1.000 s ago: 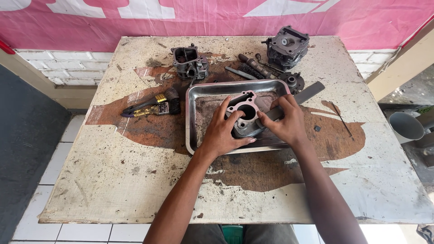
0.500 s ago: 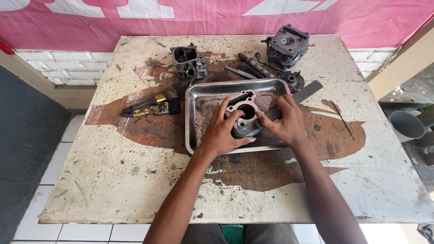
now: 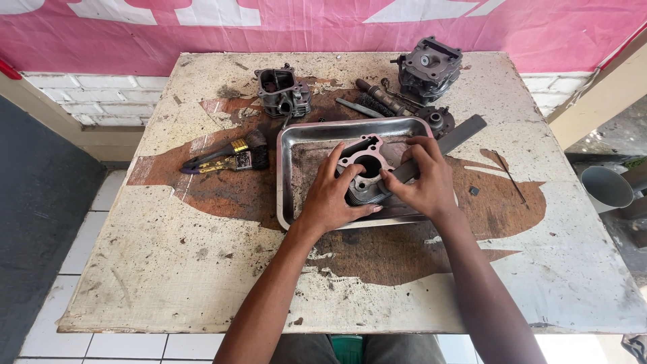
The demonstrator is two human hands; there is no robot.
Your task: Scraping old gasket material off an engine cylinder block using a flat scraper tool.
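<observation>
Here, the scene in lines:

Thing in hand: a finned metal engine cylinder [image 3: 364, 176], bore facing up, sitting inside the steel tray [image 3: 290, 168] near the middle of the bench [image 3: 168, 269].

Left hand [image 3: 331, 199]: curled around the cylinder's left side, thumb and fingers closed against the fins and top flange; the grip is firm and partly wrapped, not flat.

Right hand [image 3: 424, 182]: closed on a flat dark scraper blade [image 3: 445, 145], fingertips pressing its near end onto the cylinder's top face; the far end sticks out over the tray's right rim.

Handling, as a judgement: cast metal, so likely heavy for its size and fully stiff; the grime suggests an oily, slippery surface. The fins look thin and could chip if knocked. The safest hold is around the finned body or under the flange, away from the bore edge.

Around it: two paintbrushes [image 3: 226, 156] lie left of the tray, touching each other; a small engine casing [image 3: 282, 91] stands behind the tray; a cylinder head [image 3: 430, 67] sits at the far right corner, with loose tools [image 3: 377, 101] between them.
</observation>
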